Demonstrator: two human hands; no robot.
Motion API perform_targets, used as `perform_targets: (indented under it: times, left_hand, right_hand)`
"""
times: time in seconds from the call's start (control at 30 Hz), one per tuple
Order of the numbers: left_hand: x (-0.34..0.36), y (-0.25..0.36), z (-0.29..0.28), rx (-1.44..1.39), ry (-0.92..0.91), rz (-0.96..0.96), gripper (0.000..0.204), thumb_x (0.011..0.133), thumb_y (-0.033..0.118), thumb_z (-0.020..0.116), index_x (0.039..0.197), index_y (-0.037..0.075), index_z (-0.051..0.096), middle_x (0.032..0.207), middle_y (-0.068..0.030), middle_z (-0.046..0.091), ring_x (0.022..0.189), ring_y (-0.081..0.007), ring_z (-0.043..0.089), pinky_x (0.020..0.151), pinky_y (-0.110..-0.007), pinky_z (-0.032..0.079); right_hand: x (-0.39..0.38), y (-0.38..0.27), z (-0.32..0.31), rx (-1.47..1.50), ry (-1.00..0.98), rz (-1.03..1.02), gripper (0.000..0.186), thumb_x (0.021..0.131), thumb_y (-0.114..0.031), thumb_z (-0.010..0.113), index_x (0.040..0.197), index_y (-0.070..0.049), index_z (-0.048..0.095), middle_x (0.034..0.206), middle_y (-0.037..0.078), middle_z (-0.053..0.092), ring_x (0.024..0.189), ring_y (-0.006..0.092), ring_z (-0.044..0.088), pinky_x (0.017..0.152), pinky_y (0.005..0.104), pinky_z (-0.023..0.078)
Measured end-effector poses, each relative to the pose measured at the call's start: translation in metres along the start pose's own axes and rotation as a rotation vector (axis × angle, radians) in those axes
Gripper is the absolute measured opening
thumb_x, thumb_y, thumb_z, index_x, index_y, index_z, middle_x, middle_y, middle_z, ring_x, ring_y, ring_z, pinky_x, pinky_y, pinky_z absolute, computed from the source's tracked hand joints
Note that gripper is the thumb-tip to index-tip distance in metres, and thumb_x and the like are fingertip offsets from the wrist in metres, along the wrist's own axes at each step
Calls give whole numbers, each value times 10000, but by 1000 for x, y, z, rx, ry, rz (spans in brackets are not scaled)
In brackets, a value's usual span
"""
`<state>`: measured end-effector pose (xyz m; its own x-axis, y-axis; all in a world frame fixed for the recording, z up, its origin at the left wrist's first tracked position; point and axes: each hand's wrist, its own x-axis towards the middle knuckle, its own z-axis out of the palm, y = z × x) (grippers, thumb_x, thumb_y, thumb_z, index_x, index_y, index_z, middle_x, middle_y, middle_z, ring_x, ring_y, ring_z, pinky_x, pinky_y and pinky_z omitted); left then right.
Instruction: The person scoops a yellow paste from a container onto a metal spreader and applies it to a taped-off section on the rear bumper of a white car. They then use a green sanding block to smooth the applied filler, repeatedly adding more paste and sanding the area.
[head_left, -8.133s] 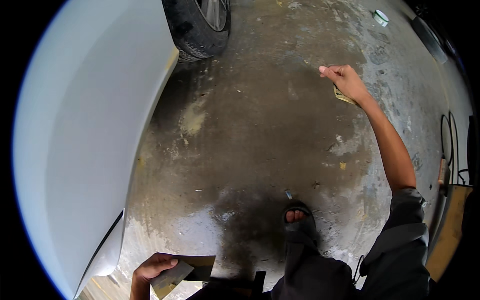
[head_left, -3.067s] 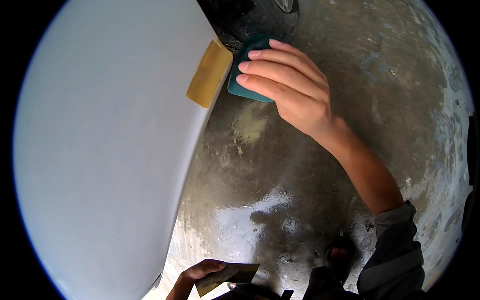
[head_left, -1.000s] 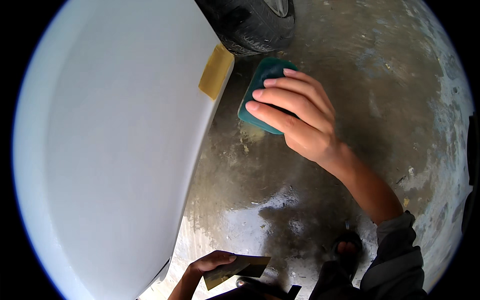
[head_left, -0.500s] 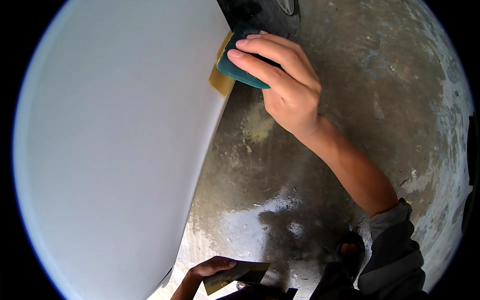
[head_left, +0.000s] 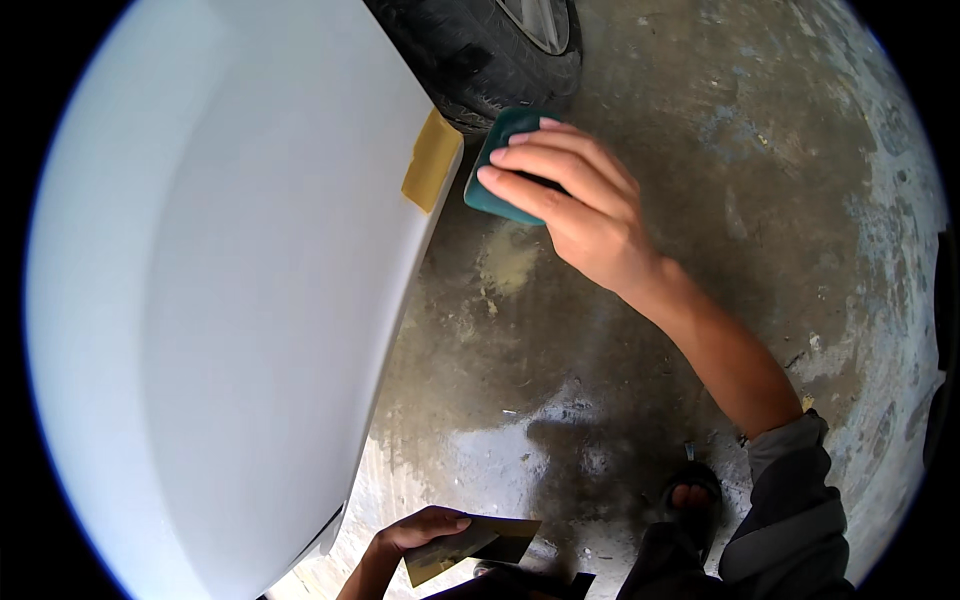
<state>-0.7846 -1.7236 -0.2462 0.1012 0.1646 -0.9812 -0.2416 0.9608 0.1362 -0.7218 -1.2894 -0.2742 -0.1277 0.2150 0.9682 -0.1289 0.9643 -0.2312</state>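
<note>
My right hand (head_left: 577,197) grips a flat teal rubber pad (head_left: 510,208), fingertips on its face. The pad is just right of the light grey car panel's (head_left: 249,300) edge, near a mustard-yellow rectangular patch (head_left: 429,162) on that edge; a small gap shows between pad and patch. At the bottom, my left hand (head_left: 423,531) holds thin flat olive-and-dark plates (head_left: 440,558) with yellowish smears, thumb on top.
A black tyre (head_left: 465,55) with a metal rim is behind the panel at the top. A stained, partly wet concrete floor (head_left: 720,230) lies below and right. My sandalled foot (head_left: 690,505) is at the lower right.
Half a second ago the pad overlapped the yellow patch; it has moved down and right off it. Eight seconds ago my right hand was far right, and the edge showed only faint yellow.
</note>
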Motion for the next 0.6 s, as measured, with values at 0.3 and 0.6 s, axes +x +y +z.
perform_targets:
  times: [0.3,0.6]
  left_hand:
    - [-9,-29,5,-46,20,-36,430,896,347,562,1116,-22,596,914,-61,645,805,-107,559,763,-252,447]
    - [-4,-24,4,9,22,-43,444,893,367,559,1110,-18,601,911,-64,644,799,-113,562,756,-250,446]
  right_hand:
    - [18,4,37,45,207,48,375,665,106,589,999,-49,657,960,45,614,910,227,578,814,344,508]
    - [-7,13,25,23,78,-1,339,665,80,604,968,-54,674,968,38,615,918,211,573,815,336,506]
